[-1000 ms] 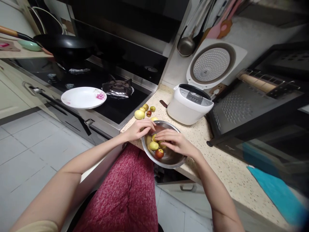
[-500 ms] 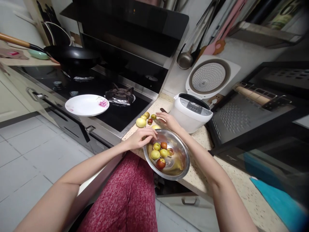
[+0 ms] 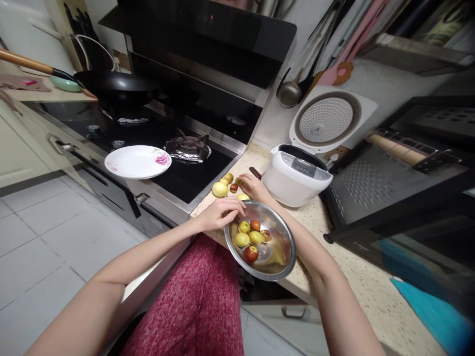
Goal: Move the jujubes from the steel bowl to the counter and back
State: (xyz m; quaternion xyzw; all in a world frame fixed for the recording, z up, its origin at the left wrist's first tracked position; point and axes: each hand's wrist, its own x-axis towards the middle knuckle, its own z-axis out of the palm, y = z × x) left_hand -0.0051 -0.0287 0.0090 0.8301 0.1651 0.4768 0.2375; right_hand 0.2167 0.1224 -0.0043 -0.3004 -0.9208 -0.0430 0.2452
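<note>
A steel bowl (image 3: 279, 236) tilts over the counter's front edge, with several green and red-brown jujubes (image 3: 251, 254) inside. My left hand (image 3: 221, 213) has its fingers hooked over the bowl's near-left rim. Beyond the bowl, the fingertips of my right hand (image 3: 255, 188) close round a small green jujube (image 3: 238, 181) on the counter. It is partly hidden by the fingers. Beside it lie a dark red jujube (image 3: 233, 188), a larger pale yellow-green one (image 3: 220, 189) and a few others. One pale fruit (image 3: 243, 196) shows just behind the bowl's rim.
A white rice cooker (image 3: 297, 178) with its lid up stands right of my right hand, a dark handle (image 3: 255, 172) beside it. Left, a floral plate (image 3: 137, 165) overhangs the stove's front edge. A black wok (image 3: 115, 86) sits farther back. A dark oven (image 3: 371, 198) stands at right.
My right hand has moved slightly left, and its fingers have come down onto the small green jujube. My left hand stays at the bowl's rim. The view has shifted slightly.
</note>
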